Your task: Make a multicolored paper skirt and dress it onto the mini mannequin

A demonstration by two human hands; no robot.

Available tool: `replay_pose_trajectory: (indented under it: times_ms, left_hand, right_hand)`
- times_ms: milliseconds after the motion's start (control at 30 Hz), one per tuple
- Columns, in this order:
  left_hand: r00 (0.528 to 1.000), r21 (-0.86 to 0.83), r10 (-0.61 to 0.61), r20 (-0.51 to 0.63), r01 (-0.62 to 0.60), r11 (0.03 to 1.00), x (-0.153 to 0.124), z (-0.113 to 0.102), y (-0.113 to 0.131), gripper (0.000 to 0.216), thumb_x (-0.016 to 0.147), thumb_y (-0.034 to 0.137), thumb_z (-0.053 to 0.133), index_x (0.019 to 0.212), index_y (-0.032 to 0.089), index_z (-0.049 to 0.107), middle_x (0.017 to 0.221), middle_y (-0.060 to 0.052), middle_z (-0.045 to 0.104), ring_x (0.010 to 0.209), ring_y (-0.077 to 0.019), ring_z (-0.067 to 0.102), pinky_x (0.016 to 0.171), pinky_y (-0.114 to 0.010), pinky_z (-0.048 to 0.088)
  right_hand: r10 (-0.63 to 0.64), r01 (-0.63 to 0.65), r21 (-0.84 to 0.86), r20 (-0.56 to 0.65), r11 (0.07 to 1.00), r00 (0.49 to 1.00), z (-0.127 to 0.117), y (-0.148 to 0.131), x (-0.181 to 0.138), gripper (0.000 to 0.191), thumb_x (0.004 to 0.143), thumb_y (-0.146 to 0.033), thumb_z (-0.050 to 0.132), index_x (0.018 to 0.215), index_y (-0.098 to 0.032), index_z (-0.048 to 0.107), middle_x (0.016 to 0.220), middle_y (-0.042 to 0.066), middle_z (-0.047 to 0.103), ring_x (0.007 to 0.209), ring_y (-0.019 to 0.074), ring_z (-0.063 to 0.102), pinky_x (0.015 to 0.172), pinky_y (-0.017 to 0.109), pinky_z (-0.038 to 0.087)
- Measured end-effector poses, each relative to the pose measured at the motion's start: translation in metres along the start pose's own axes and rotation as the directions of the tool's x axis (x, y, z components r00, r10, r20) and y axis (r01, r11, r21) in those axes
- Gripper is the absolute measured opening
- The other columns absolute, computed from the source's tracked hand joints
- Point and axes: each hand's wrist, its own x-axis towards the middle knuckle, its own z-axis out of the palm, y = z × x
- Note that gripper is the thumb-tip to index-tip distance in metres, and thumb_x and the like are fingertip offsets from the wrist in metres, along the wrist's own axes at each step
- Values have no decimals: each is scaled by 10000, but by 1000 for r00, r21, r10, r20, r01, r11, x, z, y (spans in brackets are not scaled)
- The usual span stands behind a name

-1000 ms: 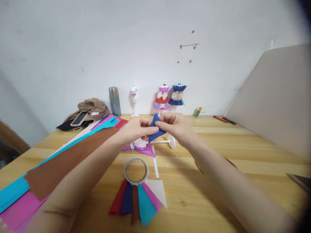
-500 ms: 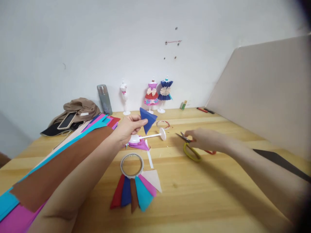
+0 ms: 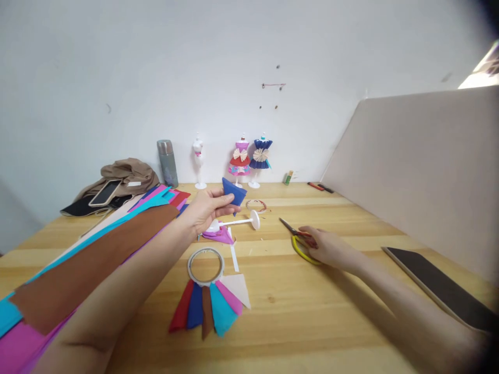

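My left hand (image 3: 213,208) pinches a folded blue crepe paper piece (image 3: 234,195) between thumb and fingers, above the table. Beneath it lies a small white mannequin stand (image 3: 254,220) on its side, with pink paper (image 3: 218,235) around its body. My right hand (image 3: 325,246) is closed around the handles of a pair of scissors (image 3: 300,249), low over the tabletop; the blades point away to the left. In front of me a roll of tape (image 3: 190,266) lies flat, with several coloured paper strips (image 3: 224,311) fanned out from its near edge.
Long crepe paper sheets (image 3: 97,259) cover the left side. Behind them are a phone (image 3: 105,192), brown cloth (image 3: 130,174) and a flask (image 3: 167,163). Small mannequins (image 3: 238,158) stand by the wall. A dark flat object (image 3: 440,285) lies right, beside a pale partition (image 3: 421,171).
My right hand and the scissors have come slightly nearer, and the blades look more closed. My left hand still holds the blue paper, now turned a little. The view has shifted.
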Motion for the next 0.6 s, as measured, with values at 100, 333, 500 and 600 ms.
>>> replay_pose_trajectory:
  times_ms: [100, 333, 500, 600]
  left_hand:
    - [1000, 25, 6, 4, -7, 1000, -1, -1, -1, 130, 877, 15, 603, 784, 73, 673, 654, -37, 712, 552, -104, 696, 537, -158, 521]
    - [998, 133, 36, 60, -44, 990, -1, -4, -2, 229, 867, 119, 654, 642, 115, 612, 387, 0, 558, 322, -58, 483, 374, -142, 306]
    - [996, 141, 19, 92, -32, 989, -2, -4, -1, 213, 826, 155, 702, 638, 117, 610, 406, -11, 576, 347, -63, 502, 379, -146, 289]
    - [992, 158, 14, 122, -34, 987, -3, -7, -1, 278, 809, 218, 724, 591, 127, 577, 362, 17, 513, 293, -36, 395, 353, -154, 218]
  right_hand:
    - [100, -100, 2, -5, 995, 995, 4, 2, 3, 497, 783, -266, 637, 1247, -93, 609, 932, 211, 734, 847, 344, 700, 723, 395, 489]
    - [-109, 21, 818, 51, 575, 993, -18, -21, -8, 521, 803, -376, 674, 1280, -246, 511, 855, 34, 644, 707, 178, 602, 652, 317, 480]
    - [-240, 130, 974, -84, 184, 967, -35, -77, -2, 606, 630, -312, 863, 1167, -270, 586, 903, 20, 591, 690, 132, 507, 576, 270, 410]
    - [-240, 113, 989, -87, 95, 967, -44, -112, 5, 670, 546, -277, 889, 1144, -254, 588, 792, -25, 553, 594, 93, 432, 522, 245, 348]
